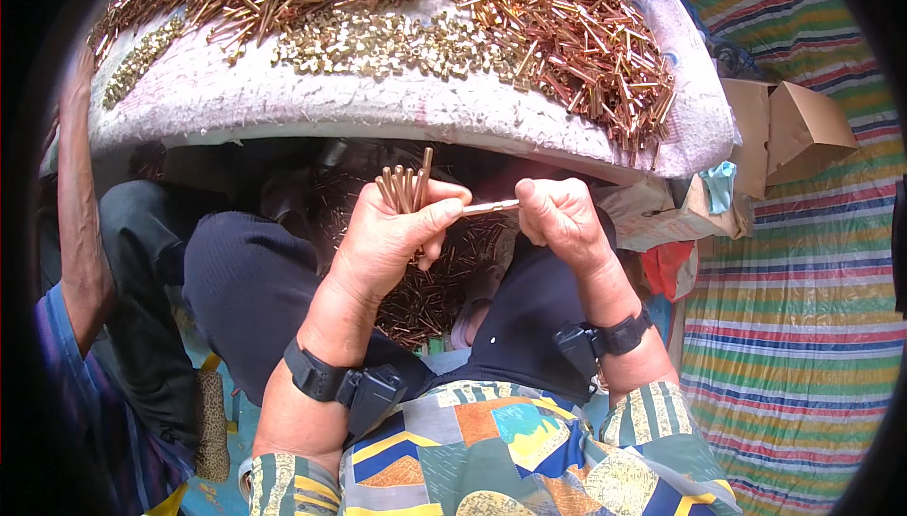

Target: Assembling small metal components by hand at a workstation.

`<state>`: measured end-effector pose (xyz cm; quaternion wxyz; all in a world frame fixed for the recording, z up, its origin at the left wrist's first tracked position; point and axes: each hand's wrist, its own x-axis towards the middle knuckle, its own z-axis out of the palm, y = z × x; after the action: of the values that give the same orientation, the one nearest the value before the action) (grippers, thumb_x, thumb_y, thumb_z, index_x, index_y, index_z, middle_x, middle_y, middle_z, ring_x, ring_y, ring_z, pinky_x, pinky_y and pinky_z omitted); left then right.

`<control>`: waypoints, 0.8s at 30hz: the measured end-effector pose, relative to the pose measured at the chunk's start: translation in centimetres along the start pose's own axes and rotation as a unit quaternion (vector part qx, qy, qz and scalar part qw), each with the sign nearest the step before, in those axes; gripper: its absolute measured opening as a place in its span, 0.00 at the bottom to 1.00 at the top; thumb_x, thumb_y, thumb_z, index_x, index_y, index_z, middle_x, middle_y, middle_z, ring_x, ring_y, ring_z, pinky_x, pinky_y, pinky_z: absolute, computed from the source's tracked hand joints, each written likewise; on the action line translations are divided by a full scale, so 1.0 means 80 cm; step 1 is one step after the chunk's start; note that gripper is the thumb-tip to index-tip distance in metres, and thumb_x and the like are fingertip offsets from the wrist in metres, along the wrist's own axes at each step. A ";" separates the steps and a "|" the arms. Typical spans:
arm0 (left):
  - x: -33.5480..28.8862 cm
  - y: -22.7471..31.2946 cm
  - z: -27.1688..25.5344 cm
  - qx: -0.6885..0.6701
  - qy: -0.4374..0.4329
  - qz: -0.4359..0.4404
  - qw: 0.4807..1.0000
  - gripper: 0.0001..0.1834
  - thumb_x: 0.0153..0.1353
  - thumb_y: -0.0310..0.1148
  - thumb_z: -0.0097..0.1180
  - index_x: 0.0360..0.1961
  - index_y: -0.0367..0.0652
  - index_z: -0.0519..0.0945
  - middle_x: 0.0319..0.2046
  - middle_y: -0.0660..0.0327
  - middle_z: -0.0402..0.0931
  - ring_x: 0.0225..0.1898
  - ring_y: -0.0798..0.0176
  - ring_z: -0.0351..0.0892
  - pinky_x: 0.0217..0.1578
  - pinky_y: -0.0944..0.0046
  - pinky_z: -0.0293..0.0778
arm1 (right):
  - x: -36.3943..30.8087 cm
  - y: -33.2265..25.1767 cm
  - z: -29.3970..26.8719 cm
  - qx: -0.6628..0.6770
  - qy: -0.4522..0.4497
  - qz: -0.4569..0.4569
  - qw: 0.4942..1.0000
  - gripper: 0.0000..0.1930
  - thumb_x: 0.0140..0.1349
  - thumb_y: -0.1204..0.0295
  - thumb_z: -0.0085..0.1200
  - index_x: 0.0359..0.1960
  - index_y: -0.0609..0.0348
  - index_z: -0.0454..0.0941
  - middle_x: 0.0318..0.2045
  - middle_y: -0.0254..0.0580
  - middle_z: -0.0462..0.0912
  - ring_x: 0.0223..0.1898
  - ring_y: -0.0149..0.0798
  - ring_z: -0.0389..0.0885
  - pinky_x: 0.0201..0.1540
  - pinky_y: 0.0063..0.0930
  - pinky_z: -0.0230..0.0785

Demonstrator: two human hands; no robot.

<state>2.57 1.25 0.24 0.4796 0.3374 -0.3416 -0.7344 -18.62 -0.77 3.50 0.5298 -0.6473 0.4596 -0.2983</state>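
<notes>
My left hand (373, 237) is closed round a bundle of thin copper-coloured metal rods (401, 187), their ends sticking up past the fingers. Its thumb and forefinger also pinch one end of a single rod (489, 207), which lies level between my hands. The far end of that rod is in the curled fingers of my right hand (565, 221), held against the thumb. Both hands are just below the near edge of a work surface with a whitish padded cover (368, 110). On it lies a big heap of loose rods (605, 58), with small brass-coloured pieces (406, 48) in front.
More rods lie in a dark heap (411, 303) below, between my knees. At the left, another person's arm (83, 195) reaches to the work surface. An open cardboard box (808, 133) stands at the right on a striped sheet (784, 336), near a red cloth or bag (669, 270).
</notes>
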 end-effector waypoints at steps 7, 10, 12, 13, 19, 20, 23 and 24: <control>-0.001 -0.001 0.003 0.009 -0.029 -0.051 0.998 0.10 0.48 0.28 0.63 0.30 0.34 0.79 0.12 0.66 0.70 0.10 0.75 0.64 0.11 0.75 0.59 | 0.016 -0.019 0.031 0.033 0.068 -0.037 0.996 0.05 0.57 0.76 0.53 0.34 0.64 0.74 0.22 0.25 0.73 0.24 0.18 0.67 0.26 0.13 0.63; 0.001 -0.005 0.006 0.009 -0.084 -0.056 0.995 0.09 0.47 0.27 0.63 0.29 0.35 0.79 0.15 0.66 0.72 0.13 0.76 0.65 0.12 0.76 0.58 | 0.028 -0.018 0.048 0.028 0.023 -0.061 0.997 0.05 0.57 0.78 0.51 0.35 0.64 0.74 0.21 0.27 0.75 0.23 0.19 0.69 0.26 0.14 0.64; 0.003 -0.012 0.003 -0.017 -0.091 -0.055 0.994 0.09 0.46 0.26 0.63 0.30 0.34 0.79 0.16 0.66 0.72 0.13 0.76 0.65 0.13 0.76 0.59 | 0.033 -0.011 0.052 -0.016 0.025 -0.093 0.995 0.04 0.58 0.77 0.49 0.32 0.65 0.74 0.16 0.30 0.74 0.19 0.18 0.68 0.20 0.14 0.62; 0.004 -0.015 0.001 -0.043 -0.093 -0.054 0.993 0.10 0.46 0.26 0.63 0.30 0.34 0.79 0.17 0.66 0.72 0.14 0.76 0.66 0.13 0.76 0.59 | 0.030 -0.012 0.048 -0.019 0.029 -0.094 0.995 0.04 0.58 0.77 0.49 0.32 0.65 0.74 0.16 0.30 0.74 0.19 0.18 0.68 0.20 0.14 0.62; 0.004 -0.014 0.021 -0.132 0.031 -0.060 0.989 0.14 0.54 0.31 0.55 0.40 0.33 0.76 0.21 0.62 0.76 0.18 0.71 0.72 0.19 0.74 0.68 | 0.016 -0.014 0.032 0.083 0.162 -0.042 0.982 0.04 0.60 0.77 0.47 0.31 0.64 0.73 0.17 0.33 0.75 0.16 0.20 0.70 0.17 0.13 0.63; 0.003 -0.012 0.021 -0.131 0.031 -0.093 0.987 0.15 0.56 0.33 0.54 0.42 0.35 0.76 0.23 0.60 0.76 0.18 0.69 0.73 0.20 0.72 0.70 | 0.013 -0.010 0.032 0.074 0.164 -0.048 0.983 0.04 0.60 0.77 0.47 0.31 0.64 0.73 0.17 0.33 0.75 0.16 0.20 0.70 0.17 0.13 0.63; 0.006 -0.017 0.018 -0.110 -0.011 -0.104 0.988 0.13 0.57 0.35 0.53 0.39 0.36 0.77 0.19 0.61 0.74 0.15 0.71 0.70 0.16 0.73 0.67 | 0.010 -0.001 0.031 0.079 0.162 -0.051 0.982 0.03 0.60 0.77 0.48 0.31 0.64 0.73 0.17 0.33 0.75 0.16 0.20 0.71 0.18 0.13 0.64; 0.006 -0.018 0.013 -0.082 -0.010 -0.107 0.991 0.11 0.57 0.34 0.54 0.35 0.37 0.77 0.16 0.64 0.71 0.13 0.73 0.66 0.14 0.75 0.62 | 0.010 0.001 0.031 0.068 0.149 -0.053 0.985 0.03 0.60 0.77 0.48 0.31 0.64 0.73 0.17 0.33 0.75 0.16 0.20 0.71 0.18 0.13 0.64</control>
<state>0.86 1.41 -0.44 0.4212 0.3240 -0.2471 -0.8103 -16.19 -0.48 2.67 0.4820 -0.5812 0.4772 -0.4497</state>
